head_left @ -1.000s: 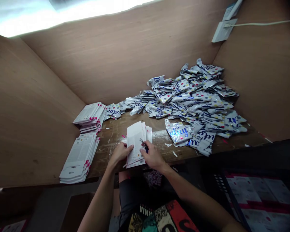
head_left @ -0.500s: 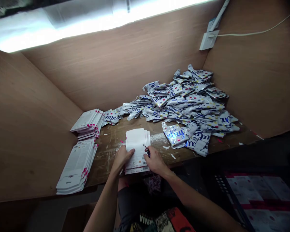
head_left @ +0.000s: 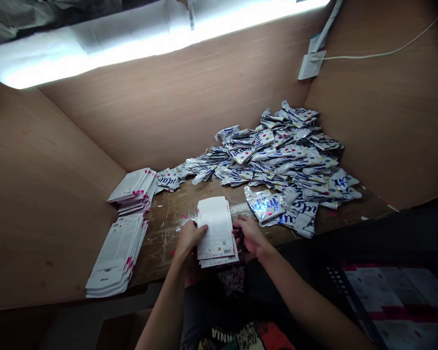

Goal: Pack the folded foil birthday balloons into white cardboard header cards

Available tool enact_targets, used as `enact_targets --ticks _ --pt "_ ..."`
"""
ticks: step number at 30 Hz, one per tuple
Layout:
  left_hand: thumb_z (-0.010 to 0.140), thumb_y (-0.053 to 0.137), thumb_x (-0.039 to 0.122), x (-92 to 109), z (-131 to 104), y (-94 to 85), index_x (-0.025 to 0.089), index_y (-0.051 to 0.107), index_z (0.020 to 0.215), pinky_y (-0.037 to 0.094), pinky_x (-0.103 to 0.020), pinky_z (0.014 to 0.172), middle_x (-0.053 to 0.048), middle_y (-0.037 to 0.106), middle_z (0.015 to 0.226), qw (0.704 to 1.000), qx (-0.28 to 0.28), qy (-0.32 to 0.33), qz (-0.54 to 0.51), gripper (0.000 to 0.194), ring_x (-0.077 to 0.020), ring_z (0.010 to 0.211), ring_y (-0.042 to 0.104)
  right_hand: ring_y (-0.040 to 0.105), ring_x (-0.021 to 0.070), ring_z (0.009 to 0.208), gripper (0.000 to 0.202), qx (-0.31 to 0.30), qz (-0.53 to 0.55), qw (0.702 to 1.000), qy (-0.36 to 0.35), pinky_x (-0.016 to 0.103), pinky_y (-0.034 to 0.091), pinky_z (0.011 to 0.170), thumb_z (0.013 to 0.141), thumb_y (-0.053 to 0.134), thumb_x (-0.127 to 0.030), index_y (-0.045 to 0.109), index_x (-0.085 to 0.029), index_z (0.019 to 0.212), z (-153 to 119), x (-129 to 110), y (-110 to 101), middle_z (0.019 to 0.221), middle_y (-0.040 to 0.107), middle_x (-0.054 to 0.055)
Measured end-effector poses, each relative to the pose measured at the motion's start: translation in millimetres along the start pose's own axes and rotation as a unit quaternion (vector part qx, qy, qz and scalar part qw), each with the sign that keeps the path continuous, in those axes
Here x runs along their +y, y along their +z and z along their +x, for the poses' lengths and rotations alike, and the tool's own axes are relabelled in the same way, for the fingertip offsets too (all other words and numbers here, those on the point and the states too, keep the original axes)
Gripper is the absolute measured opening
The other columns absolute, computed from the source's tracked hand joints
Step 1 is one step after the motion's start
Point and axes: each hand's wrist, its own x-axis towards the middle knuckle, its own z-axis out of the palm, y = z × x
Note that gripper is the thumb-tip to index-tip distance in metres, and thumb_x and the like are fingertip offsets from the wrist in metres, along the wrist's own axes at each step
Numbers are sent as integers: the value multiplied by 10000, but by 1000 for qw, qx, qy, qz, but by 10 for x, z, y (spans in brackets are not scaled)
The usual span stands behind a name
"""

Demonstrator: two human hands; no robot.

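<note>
A small stack of white printed card sleeves [head_left: 215,221] is in front of me at the table's front edge, lines of print and barcodes on the lower end. My left hand [head_left: 191,236] grips the stack's left side, thumb lying on the top face. Close by the right edge, my right hand [head_left: 250,236] is closed round small dark-handled snips [head_left: 240,234]; their blade tips are hard to make out at the sleeves' edge. Whether the blades touch the card, I cannot tell.
Two piles of similar white sleeves with pink edges [head_left: 117,253] stand along the left panel. A large heap of shiny dotted packets [head_left: 284,160] fills the back and right. Paper scraps litter the wooden table [head_left: 160,243]. A bright lamp [head_left: 131,46] hangs above.
The stack has shifted slightly right and its sheets lie more evenly together. My right hand has moved from over the stack's face to its right edge, taking the snips along.
</note>
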Motion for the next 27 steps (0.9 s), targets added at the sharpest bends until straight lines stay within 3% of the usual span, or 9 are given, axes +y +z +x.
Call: enact_targets --ticks 2,5,8,10,12,14,17,21,27 --pt "795 749 403 -10 57 3 151 725 890 493 -343 748 -186 795 978 1000 -12 -8 -24 270 -349 951 742 586 163 604 250 -49 31 998 35 234 421 488 809 634 -454 511 -237 794 47 -90 -62 670 585 -12" --pt "792 758 410 -41 98 36 163 709 817 481 -308 630 -103 770 786 996 -41 -16 -79 252 -293 777 733 631 186 605 194 -104 54 991 62 286 514 523 747 718 -339 579 -206 759 61 -163 14 630 626 10" --pt "789 771 449 -62 42 102 149 701 844 495 -302 602 -97 761 773 988 -41 -10 -146 313 -269 736 720 720 242 720 253 -120 68 989 48 378 608 666 656 736 -177 669 -175 900 11 -139 231 747 735 47" --pt "782 783 479 -51 -47 130 133 699 986 539 -322 668 -141 786 920 980 -13 5 -197 410 -281 839 737 741 254 782 388 -107 78 991 24 394 620 733 650 709 -154 682 -171 1036 -52 -117 353 851 776 54" --pt "773 792 525 -9 -153 110 135 658 1175 578 -354 781 -179 776 1132 966 12 32 -256 576 -293 989 742 746 255 832 473 -107 87 990 -17 389 620 772 672 711 -184 677 -185 1144 -134 -138 394 944 793 48" --pt "783 773 599 55 -250 28 156 612 1288 592 -384 876 -184 747 1263 947 10 65 -313 691 -294 1079 737 744 260 919 510 -157 78 981 -88 388 615 833 709 736 -224 678 -203 1215 -216 -223 342 1045 793 45" --pt "794 774 630 155 -339 -150 163 604 1305 588 -416 957 -169 749 1282 907 17 113 -405 714 -299 1098 737 715 254 1001 459 -216 10 952 -215 374 588 886 803 728 -300 680 -211 1250 -275 -428 158 1117 772 45" --pt "781 845 548 217 -372 -181 170 636 1222 555 -414 1013 -132 768 1210 872 65 173 -453 618 -287 1094 717 662 222 953 382 -123 -119 928 -332 328 540 865 836 712 -335 673 -202 1192 -194 -575 -40 1055 747 33" --pt "830 804 581 159 -465 229 214 550 1396 519 -402 1074 -138 702 1353 862 65 187 -467 721 -274 1206 667 654 242 1046 354 -68 -134 919 -365 361 513 960 925 621 -377 635 -212 1238 -68 -319 28 1133 733 60"
